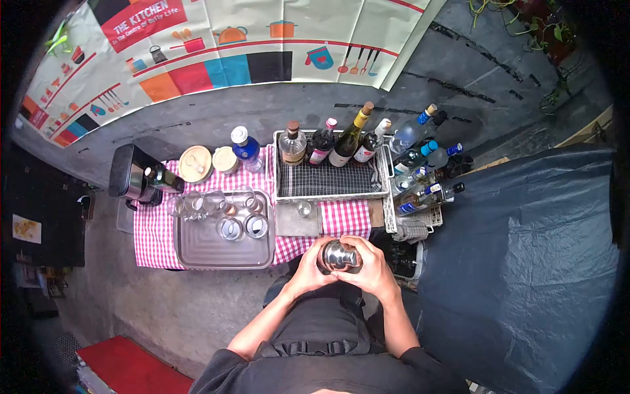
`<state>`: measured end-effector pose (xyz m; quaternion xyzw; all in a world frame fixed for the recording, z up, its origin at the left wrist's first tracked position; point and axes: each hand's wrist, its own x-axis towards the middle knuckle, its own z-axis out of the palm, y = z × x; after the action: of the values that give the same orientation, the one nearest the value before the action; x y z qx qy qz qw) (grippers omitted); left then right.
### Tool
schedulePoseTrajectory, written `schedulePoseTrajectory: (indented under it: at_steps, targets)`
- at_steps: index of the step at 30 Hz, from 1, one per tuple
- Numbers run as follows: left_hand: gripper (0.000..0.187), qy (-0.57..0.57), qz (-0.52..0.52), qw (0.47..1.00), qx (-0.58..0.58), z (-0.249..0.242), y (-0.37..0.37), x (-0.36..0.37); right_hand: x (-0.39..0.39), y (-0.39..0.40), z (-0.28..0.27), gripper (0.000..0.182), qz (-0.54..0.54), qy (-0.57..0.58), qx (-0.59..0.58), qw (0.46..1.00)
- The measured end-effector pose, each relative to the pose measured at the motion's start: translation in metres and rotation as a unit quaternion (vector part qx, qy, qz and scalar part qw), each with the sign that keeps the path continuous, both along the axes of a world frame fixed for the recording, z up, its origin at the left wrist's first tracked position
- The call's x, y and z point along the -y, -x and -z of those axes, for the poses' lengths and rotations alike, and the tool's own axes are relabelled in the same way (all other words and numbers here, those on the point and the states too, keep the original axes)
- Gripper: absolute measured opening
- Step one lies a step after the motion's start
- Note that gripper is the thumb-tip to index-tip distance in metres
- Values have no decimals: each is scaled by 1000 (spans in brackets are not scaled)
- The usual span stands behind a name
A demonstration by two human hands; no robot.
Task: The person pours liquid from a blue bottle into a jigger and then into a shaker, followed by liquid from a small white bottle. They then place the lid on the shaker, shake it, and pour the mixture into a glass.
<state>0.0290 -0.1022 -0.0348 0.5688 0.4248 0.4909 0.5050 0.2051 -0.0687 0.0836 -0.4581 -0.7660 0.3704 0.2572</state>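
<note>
A shiny metal cocktail shaker point(341, 256) is held in front of my body, just off the table's front edge. My left hand point(315, 268) wraps its left side, and my right hand point(373, 266) closes round its right side. The palms and fingers cover part of the metal. Beyond the hands, a small clear glass point(304, 209) stands on a grey board point(289, 222). To the left lies a brown tray point(197, 253) bearing several glasses; two nearer ones, such as this tumbler point(256, 226), have something dark in them.
A white wire basket point(328, 196) holds several bottles upright at the back. Another basket point(392, 217) with bottles stands to its right. A blue bottle point(246, 150), wooden-lidded jars point(195, 163) and a black machine point(128, 174) line the back left. Dark plastic sheeting point(525, 262) hangs at right.
</note>
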Motion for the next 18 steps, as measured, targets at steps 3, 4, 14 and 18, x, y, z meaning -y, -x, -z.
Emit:
schedulePoseTrajectory:
  at_steps: [3,4,14,18]
  targets:
    - [86,6,14,1000,16,-3,4,10,9,1,-6,73,-30,4,13,999]
    - [85,-18,-2,1000,3,-4,4,14,12,1,-7,73,-35,1,18,999]
    - [72,4,-72,996,-44,-27,-18,85,68,-15,-15,70,-92,6,20,996]
    - [69,4,-92,991,-94,-45,-33,128,101,-32,-12,65,-108,14,-4,994]
